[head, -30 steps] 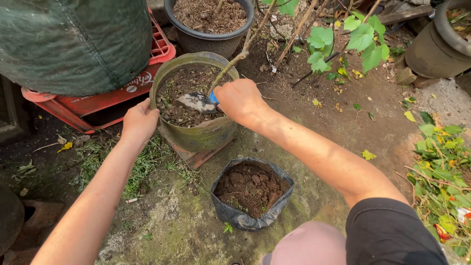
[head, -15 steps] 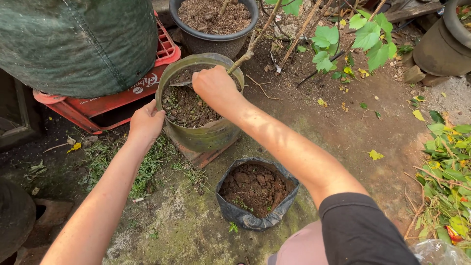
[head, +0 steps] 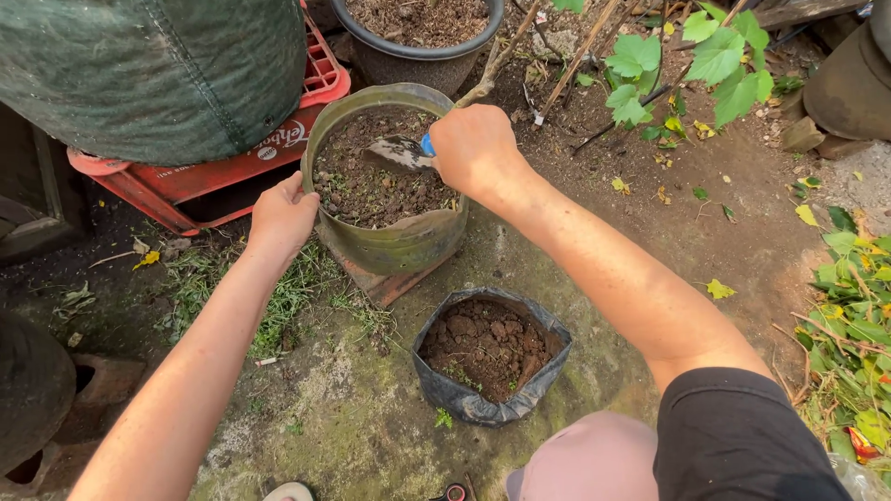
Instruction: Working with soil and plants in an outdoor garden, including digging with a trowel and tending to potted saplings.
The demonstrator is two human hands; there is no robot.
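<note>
Right hand was closed around a trowel; blue handle showed at the thumb, metal blade lay flat on the soil in the green pot. Fingers wrapped tight on the handle. Left hand pressed against the pot's left rim, fingers curled over the edge, gripping it. Pot stood on a reddish tile, tilted slightly, filled with dark soil. Just below it, apart, sat a black grow bag holding clumpy soil. Red crate lay behind the pot to the left, touching or nearly so, with a large green sack on top. Black pot with soil stood behind. Leafy plant at upper right. Ground was mossy dirt with yellow leaves.
</note>
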